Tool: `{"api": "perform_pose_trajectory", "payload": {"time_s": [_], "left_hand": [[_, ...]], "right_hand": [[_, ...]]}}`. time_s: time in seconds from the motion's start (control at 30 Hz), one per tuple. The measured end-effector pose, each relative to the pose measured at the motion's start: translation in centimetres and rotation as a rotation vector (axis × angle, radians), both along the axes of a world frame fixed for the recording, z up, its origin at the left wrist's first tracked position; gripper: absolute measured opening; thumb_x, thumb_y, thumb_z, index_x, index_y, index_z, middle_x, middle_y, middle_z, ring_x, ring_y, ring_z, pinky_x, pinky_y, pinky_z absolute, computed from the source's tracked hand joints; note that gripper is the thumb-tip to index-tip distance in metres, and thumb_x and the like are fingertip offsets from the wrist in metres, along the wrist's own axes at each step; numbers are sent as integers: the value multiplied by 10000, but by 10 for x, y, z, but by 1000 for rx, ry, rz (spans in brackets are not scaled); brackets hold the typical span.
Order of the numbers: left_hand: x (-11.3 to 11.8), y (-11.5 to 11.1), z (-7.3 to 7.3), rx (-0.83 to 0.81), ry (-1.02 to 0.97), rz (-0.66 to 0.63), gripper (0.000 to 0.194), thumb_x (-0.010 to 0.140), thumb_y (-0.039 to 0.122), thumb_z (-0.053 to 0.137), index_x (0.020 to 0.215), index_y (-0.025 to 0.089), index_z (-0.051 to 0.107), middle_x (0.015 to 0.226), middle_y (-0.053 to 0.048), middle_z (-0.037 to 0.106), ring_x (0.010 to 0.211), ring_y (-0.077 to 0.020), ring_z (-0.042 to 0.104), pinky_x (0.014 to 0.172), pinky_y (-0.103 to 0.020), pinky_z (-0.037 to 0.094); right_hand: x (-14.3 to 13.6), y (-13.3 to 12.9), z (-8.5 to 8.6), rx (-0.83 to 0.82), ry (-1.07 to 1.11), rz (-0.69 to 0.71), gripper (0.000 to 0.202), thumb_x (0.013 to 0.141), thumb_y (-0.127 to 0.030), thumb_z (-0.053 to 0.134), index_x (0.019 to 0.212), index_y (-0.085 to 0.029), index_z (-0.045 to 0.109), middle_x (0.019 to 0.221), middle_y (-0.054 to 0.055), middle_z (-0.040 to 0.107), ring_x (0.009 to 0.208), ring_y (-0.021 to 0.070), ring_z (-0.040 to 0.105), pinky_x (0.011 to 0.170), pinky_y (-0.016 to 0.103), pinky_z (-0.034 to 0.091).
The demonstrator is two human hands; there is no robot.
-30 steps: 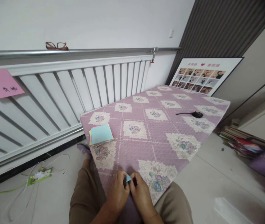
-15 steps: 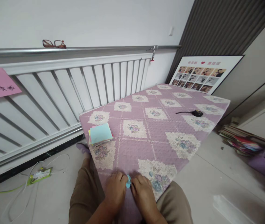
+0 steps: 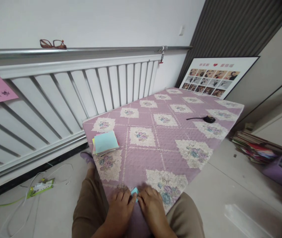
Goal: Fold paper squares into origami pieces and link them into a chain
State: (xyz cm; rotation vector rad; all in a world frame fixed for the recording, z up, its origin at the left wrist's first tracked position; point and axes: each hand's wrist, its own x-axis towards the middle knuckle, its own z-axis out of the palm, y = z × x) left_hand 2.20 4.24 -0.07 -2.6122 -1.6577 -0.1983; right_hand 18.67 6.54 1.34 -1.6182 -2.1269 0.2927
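A small folded piece of light blue paper [image 3: 135, 190] lies on the near end of the table, between my two hands. My left hand [image 3: 119, 208] holds its left side, the thumb pressed onto the paper and the other fingers curled on the cloth. From the right, my right hand [image 3: 152, 205] grips the paper's edge with thumb and fingertips. Much of the paper is hidden by the fingers. Farther forward on the left sits a stack of coloured paper sheets [image 3: 106, 142], with a light blue one on top.
A pink floral tablecloth [image 3: 143, 158] covers the table. On it lies a black object with a thin strip [image 3: 209, 119], and a photo board [image 3: 211, 76] leans at the far end. A white radiator [image 3: 101, 89] borders the left side; a power strip [image 3: 40, 187] rests on the floor.
My left hand has shifted slightly left and its thumb now presses over the blue paper, which shows a flatter, pointed top. The right hand stays nearly in place.
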Motion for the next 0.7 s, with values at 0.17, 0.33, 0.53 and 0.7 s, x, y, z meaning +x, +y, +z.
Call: {"api": "perform_pose_trajectory", "payload": {"time_s": [0.17, 0.33, 0.53, 0.7], "left_hand": [[-6, -5, -2, 8, -1, -36, 382, 894, 181, 531, 1254, 308, 512, 1202, -61, 580, 964, -227, 545, 777, -358, 435], [-7, -8, -2, 7, -36, -33, 358, 894, 225, 544, 1241, 313, 530, 1202, -64, 586, 978, -232, 546, 798, -362, 435], [-3, -3, -4, 17, -74, -21, 284, 914, 232, 512, 1182, 300, 580, 1202, -53, 589, 990, -215, 541, 804, -338, 430], [-5, 0, -2, -35, -152, -28, 324, 908, 204, 522, 1209, 321, 554, 1190, -1, 614, 992, -204, 535, 818, -332, 407]], "right_hand": [[-6, 12, 8, -21, 54, -34, 135, 822, -183, 587, 695, -230, 587, 756, -4, 620, 781, 180, 545, 752, 322, 311], [-10, 16, 11, -24, 51, -57, 109, 817, -221, 616, 712, -229, 587, 757, -8, 619, 802, 187, 543, 763, 327, 282], [-11, 20, 10, -13, 59, -70, 92, 809, -201, 613, 723, -231, 604, 754, -12, 617, 796, 185, 550, 764, 322, 288], [3, 15, 11, -62, 150, 86, 96, 823, -182, 591, 821, -265, 640, 831, -19, 637, 849, 177, 557, 818, 324, 321]]}}
